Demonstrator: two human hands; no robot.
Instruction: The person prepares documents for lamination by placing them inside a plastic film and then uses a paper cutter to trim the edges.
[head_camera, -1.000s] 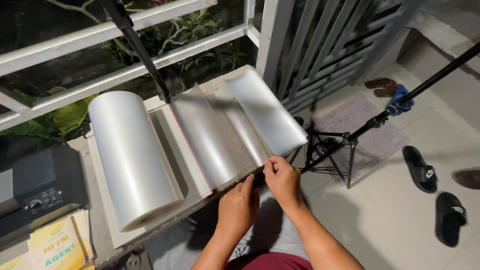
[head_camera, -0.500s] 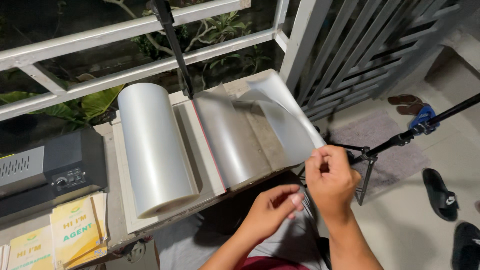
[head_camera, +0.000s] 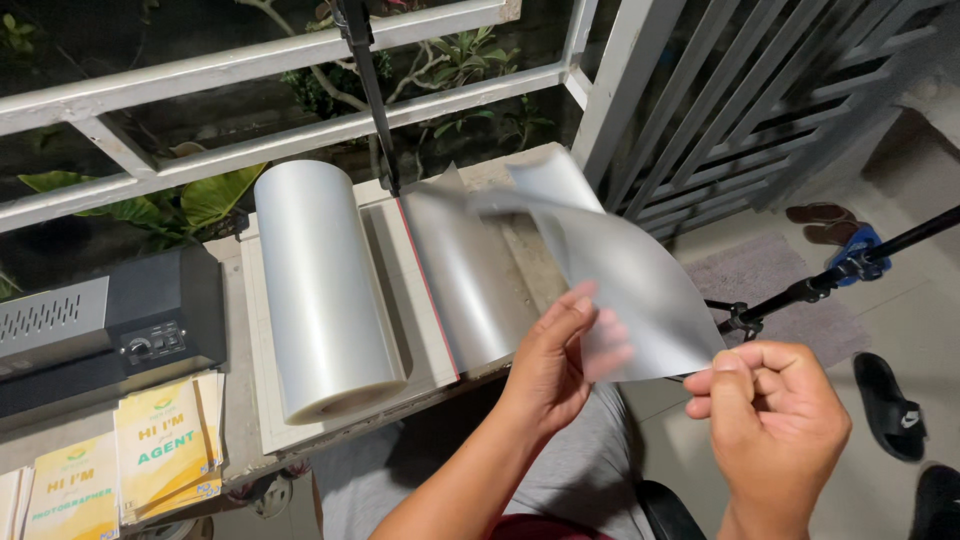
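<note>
A pale desk stands against a white window railing, with leafy plants dark behind it. Above its front edge the left hand has its grip closed on a frosted plastic sheet, thumb on the near face and fingers behind it. The right hand pinches the sheet's lower right corner. The sheet is lifted and curled, clear of the desk. Beyond the left grip lie more sheets and a film roll; farther left sit a black laminator and yellow cards.
</note>
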